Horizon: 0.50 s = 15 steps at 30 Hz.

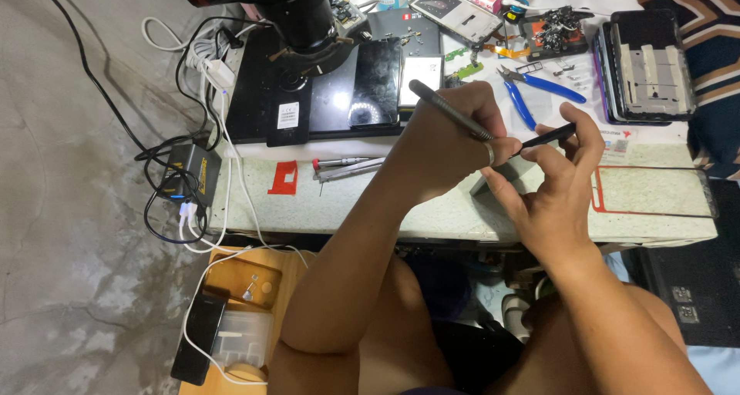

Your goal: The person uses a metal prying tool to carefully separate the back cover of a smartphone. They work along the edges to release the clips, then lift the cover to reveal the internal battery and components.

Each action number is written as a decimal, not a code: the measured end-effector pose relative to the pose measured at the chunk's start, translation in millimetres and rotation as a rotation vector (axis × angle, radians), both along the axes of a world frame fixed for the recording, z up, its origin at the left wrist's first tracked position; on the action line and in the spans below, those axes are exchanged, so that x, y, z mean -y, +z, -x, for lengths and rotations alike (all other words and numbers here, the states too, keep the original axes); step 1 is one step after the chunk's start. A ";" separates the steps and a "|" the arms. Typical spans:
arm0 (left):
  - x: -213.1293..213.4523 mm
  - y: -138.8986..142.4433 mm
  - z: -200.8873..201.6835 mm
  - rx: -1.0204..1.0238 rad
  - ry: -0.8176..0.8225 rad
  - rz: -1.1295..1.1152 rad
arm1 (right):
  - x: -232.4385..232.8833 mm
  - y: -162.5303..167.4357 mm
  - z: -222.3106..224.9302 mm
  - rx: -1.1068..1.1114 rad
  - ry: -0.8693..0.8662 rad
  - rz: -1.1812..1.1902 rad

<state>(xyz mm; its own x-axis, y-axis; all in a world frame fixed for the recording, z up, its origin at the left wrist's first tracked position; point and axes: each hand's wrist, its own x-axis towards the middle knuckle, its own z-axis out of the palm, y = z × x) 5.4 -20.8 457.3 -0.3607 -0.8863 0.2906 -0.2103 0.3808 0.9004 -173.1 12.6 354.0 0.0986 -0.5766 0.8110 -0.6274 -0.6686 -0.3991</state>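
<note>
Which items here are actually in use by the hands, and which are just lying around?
In use:
left hand holding grey pen-like tool
right hand holding thin black tool

Lying about:
blue pliers
red-tipped screwdriver
dark phone under microscope
red frame piece
</note>
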 end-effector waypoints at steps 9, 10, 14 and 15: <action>-4.5 5.6 1.9 0.025 0.022 -0.062 | 0.2 -6.2 0.2 0.026 0.018 -0.003; -4.8 6.0 1.7 0.056 0.034 -0.050 | 0.2 -6.4 0.1 0.024 0.017 -0.012; -6.6 9.0 2.0 0.027 0.031 -0.046 | 0.5 -6.2 -0.9 0.012 0.006 -0.024; -7.4 10.3 2.8 0.044 0.038 -0.025 | 0.4 -5.7 -0.6 0.009 0.001 -0.021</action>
